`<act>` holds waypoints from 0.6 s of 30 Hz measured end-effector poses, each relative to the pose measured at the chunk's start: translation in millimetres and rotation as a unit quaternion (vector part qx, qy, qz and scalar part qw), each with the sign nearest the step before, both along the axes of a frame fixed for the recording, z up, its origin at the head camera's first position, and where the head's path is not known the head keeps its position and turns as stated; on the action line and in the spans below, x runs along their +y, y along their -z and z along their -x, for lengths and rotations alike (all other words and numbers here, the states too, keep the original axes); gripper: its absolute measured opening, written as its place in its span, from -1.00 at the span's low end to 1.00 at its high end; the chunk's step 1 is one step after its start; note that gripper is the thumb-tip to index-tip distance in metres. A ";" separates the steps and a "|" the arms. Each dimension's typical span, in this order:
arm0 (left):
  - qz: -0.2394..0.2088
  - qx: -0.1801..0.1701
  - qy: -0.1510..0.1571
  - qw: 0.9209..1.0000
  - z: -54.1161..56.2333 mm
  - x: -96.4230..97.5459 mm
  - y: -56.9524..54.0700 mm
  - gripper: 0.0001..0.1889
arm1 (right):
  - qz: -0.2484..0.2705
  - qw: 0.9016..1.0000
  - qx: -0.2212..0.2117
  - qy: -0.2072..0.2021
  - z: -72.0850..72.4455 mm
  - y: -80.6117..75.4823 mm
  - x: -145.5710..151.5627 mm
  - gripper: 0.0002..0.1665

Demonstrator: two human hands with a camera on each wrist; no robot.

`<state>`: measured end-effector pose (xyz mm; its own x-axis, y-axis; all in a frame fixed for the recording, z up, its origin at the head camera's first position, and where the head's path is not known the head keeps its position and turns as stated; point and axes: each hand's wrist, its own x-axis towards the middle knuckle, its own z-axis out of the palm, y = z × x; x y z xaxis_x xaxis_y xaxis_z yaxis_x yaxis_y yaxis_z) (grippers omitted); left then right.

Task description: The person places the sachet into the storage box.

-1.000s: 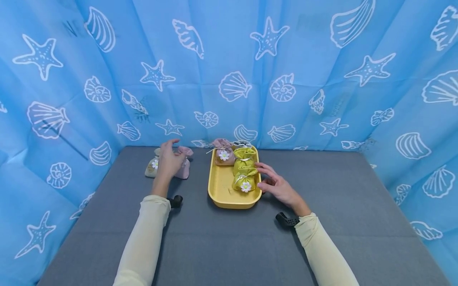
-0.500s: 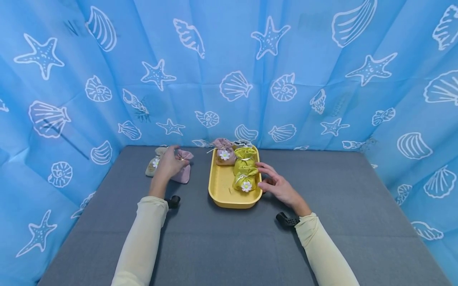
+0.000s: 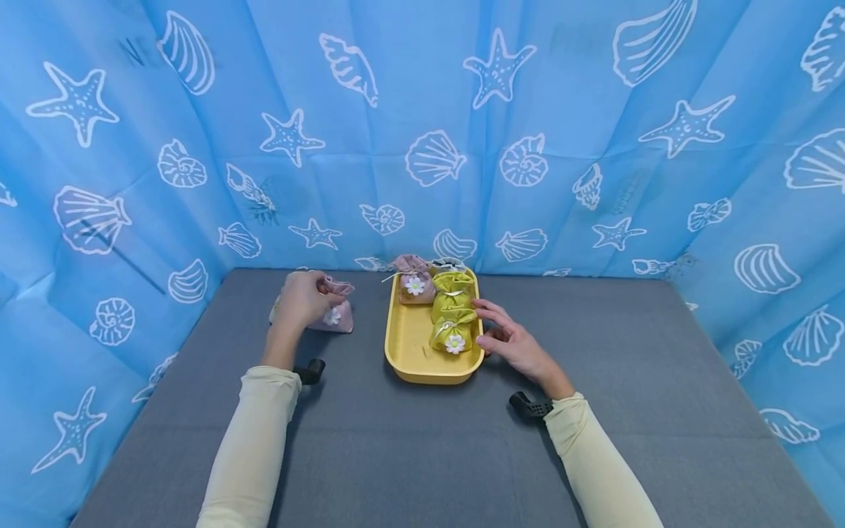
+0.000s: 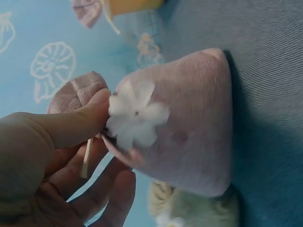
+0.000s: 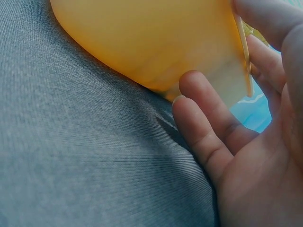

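Note:
My left hand (image 3: 298,302) pinches a pink drawstring pouch (image 4: 189,109) by its gathered neck, between thumb and fingers. The pouch has a white fabric flower and a thin cord; its base is at or just above the table. Partly hidden behind it is a sage-green pouch (image 4: 203,205) with a beige top. My right hand (image 3: 521,352) touches the right side of a yellow tray (image 3: 412,359), its fingers loosely bent along the rim (image 5: 244,52). Inside the tray are a pink pouch (image 3: 416,292) at back left and two lime-green pouches (image 3: 452,334) along the right.
At the tray's back right, a whitish pouch top with dark marks (image 3: 447,262) shows behind the lime-green ones. Grey cloth covers the table (image 3: 409,455). A blue curtain (image 3: 422,110) with shells and starfish hangs right behind the table's far edge.
My left hand has shifted slightly left and turned the pink pouch so its flower now shows toward me. The right hand and the tray have stayed put.

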<state>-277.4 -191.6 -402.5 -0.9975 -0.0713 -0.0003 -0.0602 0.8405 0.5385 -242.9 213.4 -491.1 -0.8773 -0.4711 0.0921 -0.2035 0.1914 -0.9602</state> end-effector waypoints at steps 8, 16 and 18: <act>-0.013 0.080 -0.002 0.997 -5.6 5.6 -15.6 -0.64 | -0.007 1.000 0.009 0.007 -0.6 -0.7 -0.6 -0.37; -0.093 0.153 -0.016 0.984 -11.5 19.6 -30.8 -0.59 | -0.008 1.000 0.017 0.003 0.3 0.7 0.1 -0.38; -0.115 0.164 -0.009 0.980 -14.6 23.5 -36.1 -0.59 | -0.005 1.000 0.015 0.001 0.1 1.0 -0.4 -0.38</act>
